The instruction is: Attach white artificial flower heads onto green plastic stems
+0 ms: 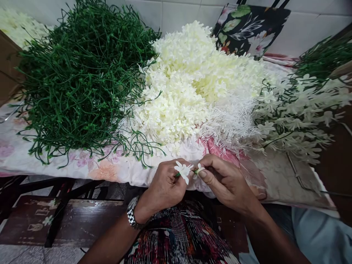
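At the table's front edge my two hands meet, both closed. My left hand (169,183), with a watch (132,212) on its wrist, grips a green plastic stem whose tip bears a white artificial flower (183,171). Between thumb and forefinger, my right hand (227,181) pinches a small white blossom (200,169) against another green stem tip. Most of the stem is hidden inside my left fist. Straight ahead lies a large heap of cream-white flower heads (176,99). To its left rises a big pile of green plastic stems (82,73).
Finished-looking white flower sprays (297,113) lie at the right beside a bent metal rod (298,176). White thin fibres (233,119) spread in front of the heap. A flowered cloth (110,172) covers the table. A dark wooden bench (85,216) stands below left. Someone's light-blue trousers (321,234) show lower right.
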Available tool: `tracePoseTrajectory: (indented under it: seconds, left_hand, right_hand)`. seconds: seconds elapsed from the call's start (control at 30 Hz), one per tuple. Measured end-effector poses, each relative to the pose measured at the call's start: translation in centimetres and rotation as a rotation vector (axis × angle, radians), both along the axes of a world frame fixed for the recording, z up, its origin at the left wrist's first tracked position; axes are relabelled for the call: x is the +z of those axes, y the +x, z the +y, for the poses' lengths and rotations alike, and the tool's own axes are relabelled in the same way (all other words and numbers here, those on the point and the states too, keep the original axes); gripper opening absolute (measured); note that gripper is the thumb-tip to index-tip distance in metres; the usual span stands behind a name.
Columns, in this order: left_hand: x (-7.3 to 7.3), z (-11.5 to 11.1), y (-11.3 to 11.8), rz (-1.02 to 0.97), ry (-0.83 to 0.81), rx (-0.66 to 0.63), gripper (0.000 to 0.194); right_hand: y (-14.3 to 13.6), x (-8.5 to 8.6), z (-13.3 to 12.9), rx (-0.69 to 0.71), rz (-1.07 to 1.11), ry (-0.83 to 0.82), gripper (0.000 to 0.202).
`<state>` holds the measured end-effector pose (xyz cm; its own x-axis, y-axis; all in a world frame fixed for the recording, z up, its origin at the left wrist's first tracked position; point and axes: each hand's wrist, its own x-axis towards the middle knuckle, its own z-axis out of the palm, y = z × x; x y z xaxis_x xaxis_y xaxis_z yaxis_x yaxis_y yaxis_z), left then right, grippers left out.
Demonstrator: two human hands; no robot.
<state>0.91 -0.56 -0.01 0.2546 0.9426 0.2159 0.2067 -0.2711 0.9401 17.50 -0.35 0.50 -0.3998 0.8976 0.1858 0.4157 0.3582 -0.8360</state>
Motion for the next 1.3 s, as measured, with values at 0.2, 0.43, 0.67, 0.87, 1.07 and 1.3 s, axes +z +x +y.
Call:
tracePoseTrajectory:
  seconds: [0.2, 0.43, 0.67, 0.87, 1.07, 1.3]
  left_hand:
    - [0.2, 0.0, 0.0, 0.024, 0.030, -0.025, 0.016]
    - [0.5, 0.1, -0.2, -0.009, -0.006, -0.042, 0.015]
    - [0.5, 0.3, -0.5, 0.036, 0.103, -0.156, 0.018]
    - [-0.2, 0.2, -0.2, 0.037, 0.239, -0.110, 0.019]
    - [-0.5, 0.2, -0.1, 0.027, 0.263, -0.101, 0.019]
    - [-0.6, 0.1, 0.0, 0.011, 0.242, -0.107, 0.020]
  right_hand:
    - [0.3, -0.3, 0.1, 0.043, 0.064, -0.162, 0.016]
    - [0.4, -0.3, 0.4, 0.093, 0.109, -0.252, 0.023]
    - [0.3, 0.3, 0.8, 0.165, 0.123, -0.250, 0.025]
    - [0.0, 0.2, 1.0, 0.159, 0.140, -0.264, 0.025]
    - [0.0, 0.2, 1.2, 0.172, 0.118, -0.303, 0.028]
    - [-0.1, 0.4, 1.3, 0.167, 0.097, -0.305, 0.031]
